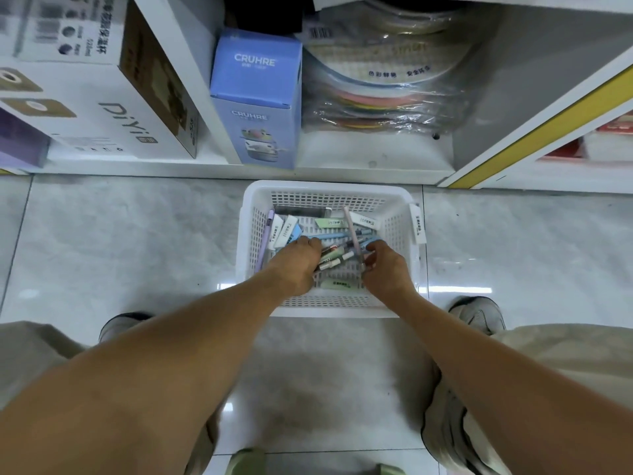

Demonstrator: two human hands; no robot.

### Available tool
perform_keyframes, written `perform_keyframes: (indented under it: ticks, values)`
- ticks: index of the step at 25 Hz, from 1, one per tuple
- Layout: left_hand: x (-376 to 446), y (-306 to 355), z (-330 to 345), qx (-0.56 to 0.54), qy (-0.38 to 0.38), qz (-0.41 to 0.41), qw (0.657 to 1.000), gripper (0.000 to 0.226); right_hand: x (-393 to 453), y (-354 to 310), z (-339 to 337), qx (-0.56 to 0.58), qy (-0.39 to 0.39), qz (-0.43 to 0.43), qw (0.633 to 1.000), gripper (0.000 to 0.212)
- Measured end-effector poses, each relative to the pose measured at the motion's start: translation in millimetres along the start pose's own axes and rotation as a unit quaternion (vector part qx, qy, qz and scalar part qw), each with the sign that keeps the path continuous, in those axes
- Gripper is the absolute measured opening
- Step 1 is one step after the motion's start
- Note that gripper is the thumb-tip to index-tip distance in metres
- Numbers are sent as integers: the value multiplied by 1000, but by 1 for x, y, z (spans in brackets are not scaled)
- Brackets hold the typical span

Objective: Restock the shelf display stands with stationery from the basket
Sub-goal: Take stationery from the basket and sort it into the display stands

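1. Nearest, 2 bare forearms reach down and forward from the crouched person, over the pale tiled floor (137,241), both ending inside the white basket (329,308).
2. On the left side, the left hand (296,265) lies knuckles-up over a bundle of pens (334,260); its fingers curl down out of sight around their near ends, so it looks to be grasping several, though the grip itself is hidden.
3. Opposite it, the right hand (385,269) has its fingers bent around a thin pinkish pen (354,234) that stands up steeply out of the pile.
4. Deeper in the basket, boxed erasers (286,231), a lilac pen (265,238) against the left wall and more loose pens lie in a jumble; 1 white eraser box (418,223) rests on the right rim.
5. Farthest, the bottom shelf (373,159) holds a blue carton (257,97), a white carton (113,108) and wrapped coloured discs (383,84); no display stand is visible.
6. Judging by the well-filled basket, restocking seems far from finished: stock is only being gathered, with carrying and placing left.
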State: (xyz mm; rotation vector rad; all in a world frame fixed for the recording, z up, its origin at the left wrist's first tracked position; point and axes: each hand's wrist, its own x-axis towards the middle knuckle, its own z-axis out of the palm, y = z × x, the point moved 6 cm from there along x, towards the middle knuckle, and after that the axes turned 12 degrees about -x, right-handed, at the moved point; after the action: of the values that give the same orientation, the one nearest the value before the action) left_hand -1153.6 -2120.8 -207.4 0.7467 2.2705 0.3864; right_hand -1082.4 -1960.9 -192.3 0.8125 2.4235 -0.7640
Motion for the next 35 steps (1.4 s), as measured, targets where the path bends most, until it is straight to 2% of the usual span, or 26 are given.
perform_keyframes:
  ticks: [3, 6, 8, 10, 11, 13, 15, 17, 20, 23, 26, 28, 31, 33, 35]
  values:
    - [-2, 0, -14, -71, -4, 9, 997, 51, -2, 3, -8, 1, -17, 5, 1000, 53]
    - [-5, 7, -29, -175, 19, 8, 984, 40, -6, -3, -18, -61, -15, 0, 998, 47]
    - [-6, 11, -35, -267, 17, -17, 963, 32, -10, -7, -27, -105, -15, -3, 994, 40]
    - [-8, 19, -39, -386, 2, -37, 922, 25, -15, -13, -34, -137, -31, -23, 990, 30]
    - [-10, 24, -42, -450, -5, -38, 892, 22, -17, -16, -37, -118, -49, -27, 991, 27]
    - [-16, 36, -54, -547, -6, -47, 836, 18, -26, -23, -44, 17, -109, -8, 994, 28]
    - [-23, 48, -71, -610, 7, -74, 789, 17, -44, -38, -60, 151, -186, -4, 971, 28]
    - [-34, 65, -93, -666, 15, -72, 743, 16, -65, -58, -83, 218, -250, -38, 943, 24]
    - [-57, 92, -134, -720, 34, -36, 692, 22, -94, -85, -121, 305, -312, -67, 897, 26]
    - [-92, 116, -179, -751, 58, -20, 658, 13, -131, -110, -166, 363, -328, -109, 865, 26]
    - [-131, 140, -221, -759, 77, -4, 646, 7, -172, -133, -206, 339, -284, -156, 883, 23]
    - [-153, 157, -243, -763, 86, 2, 640, 8, -192, -148, -230, 293, -206, -179, 916, 24]
    - [-185, 177, -272, -767, 80, 8, 637, 17, -214, -168, -271, 243, -73, -195, 948, 41]
    - [-197, 187, -288, -754, 55, 21, 654, 31, -218, -177, -294, 223, -5, -186, 957, 44]
    - [-203, 197, -298, -737, 26, 32, 675, 28, -215, -186, -309, 234, 23, -186, 954, 41]
